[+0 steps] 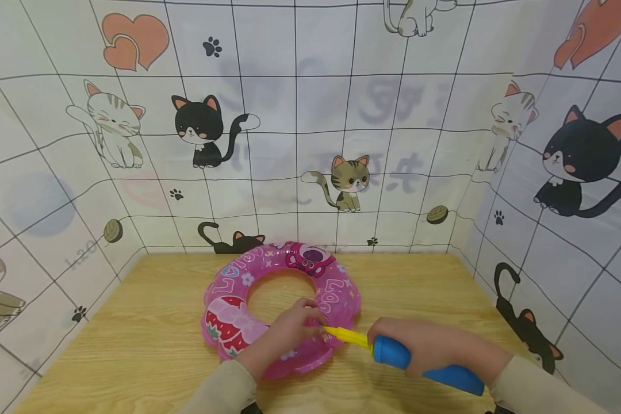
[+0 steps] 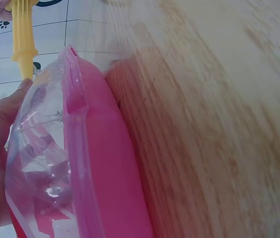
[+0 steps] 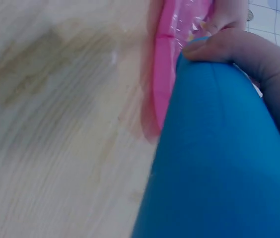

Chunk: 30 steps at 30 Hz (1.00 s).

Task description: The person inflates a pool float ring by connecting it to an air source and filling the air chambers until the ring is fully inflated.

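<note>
A pink inflatable swim ring (image 1: 344, 296) with strawberry and bear prints lies on the table, puffed up with air. My left hand (image 1: 294, 329) is at its near right part, fingers bent, pinching it by the tip of a yellow nozzle (image 1: 353, 337). The valve itself is hidden by the fingers. That nozzle belongs to a blue hand pump (image 1: 455, 379), which my right hand (image 1: 424, 344) grips round the body, slanting down to the right. In the left wrist view the thumb (image 2: 18, 96) touches the ring right beside the nozzle's end. The right wrist view has the blue barrel (image 3: 219, 148) up close.
Under everything is a light wood-grain tabletop (image 1: 150, 322). White cloth walls (image 1: 300, 126) with grid lines and cartoon cats stand at the back and on both sides.
</note>
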{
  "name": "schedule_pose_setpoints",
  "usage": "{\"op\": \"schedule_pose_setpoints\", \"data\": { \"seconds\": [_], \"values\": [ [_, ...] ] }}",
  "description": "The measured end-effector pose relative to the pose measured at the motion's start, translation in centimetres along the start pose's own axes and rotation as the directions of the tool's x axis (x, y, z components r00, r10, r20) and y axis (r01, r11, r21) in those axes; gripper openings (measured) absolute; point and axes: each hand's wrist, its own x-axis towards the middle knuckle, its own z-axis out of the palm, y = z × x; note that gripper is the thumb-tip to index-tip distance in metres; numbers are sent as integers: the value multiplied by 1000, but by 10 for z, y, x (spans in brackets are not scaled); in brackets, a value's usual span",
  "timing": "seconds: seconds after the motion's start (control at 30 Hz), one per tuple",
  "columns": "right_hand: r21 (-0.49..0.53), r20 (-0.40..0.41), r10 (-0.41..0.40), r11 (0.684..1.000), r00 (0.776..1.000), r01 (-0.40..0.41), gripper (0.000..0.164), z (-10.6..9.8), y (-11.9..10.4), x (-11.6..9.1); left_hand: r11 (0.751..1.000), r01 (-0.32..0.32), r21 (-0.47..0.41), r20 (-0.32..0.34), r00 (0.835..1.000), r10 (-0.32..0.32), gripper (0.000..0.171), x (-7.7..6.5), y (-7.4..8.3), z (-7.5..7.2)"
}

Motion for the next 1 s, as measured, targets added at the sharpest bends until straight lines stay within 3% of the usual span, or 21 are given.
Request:
{"op": "schedule_pose_setpoints", "data": {
  "seconds": [0.33, 0.6, 0.83, 1.0],
  "values": [
    [-65, -28, -5, 998, 1000, 3, 73, 7, -1, 3, 999, 18, -36, 19, 1000, -17, 10, -1, 1, -3],
    [-39, -33, -42, 998, 999, 41, 73, 7, 3, 3, 998, 29, -49, 47, 999, -27, 13, -1, 2, -3],
    [-147, -45, -9, 989, 999, 2, 74, 7, -3, 3, 999, 29, -39, 44, 999, -28, 13, 0, 1, -3],
    [-161, -51, -12, 987, 999, 3, 74, 7, -5, 3, 997, 52, -50, 45, 998, -49, 15, 0, 2, -4]
  ]
}}
